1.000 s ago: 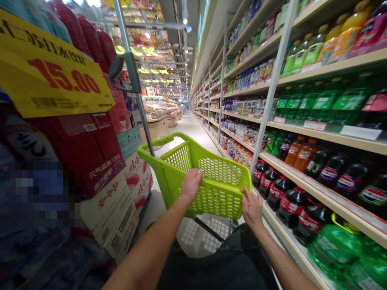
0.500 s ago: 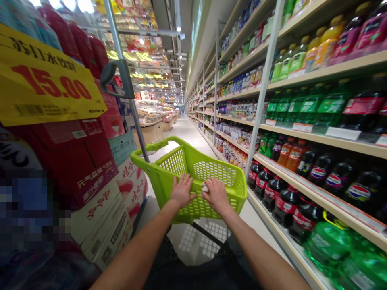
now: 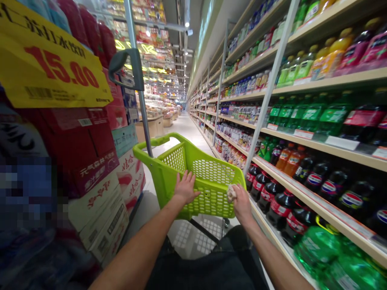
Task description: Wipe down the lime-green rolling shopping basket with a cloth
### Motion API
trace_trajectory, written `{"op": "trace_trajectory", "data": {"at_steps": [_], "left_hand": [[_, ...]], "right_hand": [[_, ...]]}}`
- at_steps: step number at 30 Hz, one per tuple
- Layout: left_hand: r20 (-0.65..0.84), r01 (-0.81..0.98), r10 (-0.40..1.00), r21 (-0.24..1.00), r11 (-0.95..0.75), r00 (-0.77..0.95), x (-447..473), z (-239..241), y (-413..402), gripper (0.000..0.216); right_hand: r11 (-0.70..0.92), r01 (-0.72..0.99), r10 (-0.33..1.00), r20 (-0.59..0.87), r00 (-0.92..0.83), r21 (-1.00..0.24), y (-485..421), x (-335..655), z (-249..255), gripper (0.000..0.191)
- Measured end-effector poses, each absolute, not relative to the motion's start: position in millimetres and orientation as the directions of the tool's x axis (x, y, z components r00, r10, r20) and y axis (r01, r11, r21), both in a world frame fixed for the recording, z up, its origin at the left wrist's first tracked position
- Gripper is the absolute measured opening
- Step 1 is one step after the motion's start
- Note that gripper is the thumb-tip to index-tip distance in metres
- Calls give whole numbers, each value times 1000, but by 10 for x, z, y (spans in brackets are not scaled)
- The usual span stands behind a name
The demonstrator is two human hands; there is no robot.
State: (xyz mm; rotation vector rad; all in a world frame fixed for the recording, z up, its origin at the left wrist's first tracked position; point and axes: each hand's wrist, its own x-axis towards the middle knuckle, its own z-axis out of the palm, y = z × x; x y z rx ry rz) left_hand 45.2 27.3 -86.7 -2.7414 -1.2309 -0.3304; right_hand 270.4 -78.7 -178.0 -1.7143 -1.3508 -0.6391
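A lime-green plastic shopping basket (image 3: 169,161) on a wheeled frame stands in the aisle straight ahead of me. My left hand (image 3: 184,188) lies on its near rim with fingers stretched over the edge. My right hand (image 3: 241,199) is closed round a small crumpled whitish wad (image 3: 231,193) and presses it against the basket's near right corner. The basket's tall grey pull handle (image 3: 130,68) rises at its far left side.
Stacked red and white drink cartons (image 3: 99,161) with a yellow 15.00 price sign (image 3: 51,72) fill the left. Shelves of soda bottles (image 3: 314,181) run along the right. The pale aisle floor (image 3: 187,125) stretches ahead between them.
My right hand slid from the middle of the near rim to its right corner with the wad. My left hand stayed on the rim. The view shifted slightly.
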Motion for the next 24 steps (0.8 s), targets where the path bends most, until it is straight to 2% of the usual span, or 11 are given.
{"op": "trace_trajectory", "data": {"at_steps": [6,12,15,20,22,24], "left_hand": [[266,713,681,-37,-700,682,485,-891,236,63],[268,719,692,-4,-695,671,544,-899,188,67],[261,726,702,3,-688,663,568,-887,155,68],[248,715,690,-20,-699,681,544,-880,137,68],[251,719,692,-23,-695,677,536,-888,132,67],[250,723,697,-19,-690,672,543,-897,120,67]], "right_hand": [[30,970,586,790,180,-242,-534,2590,-1692,46],[-165,917,511,764,394,-363,-989,3232,-1864,44],[-80,931,550,763,339,-356,-804,2931,-1792,45],[106,957,612,776,150,-269,-442,2443,-1651,45],[80,958,612,772,172,-276,-554,2636,-1701,44],[-29,943,582,762,285,-331,-767,2969,-1788,43]]}}
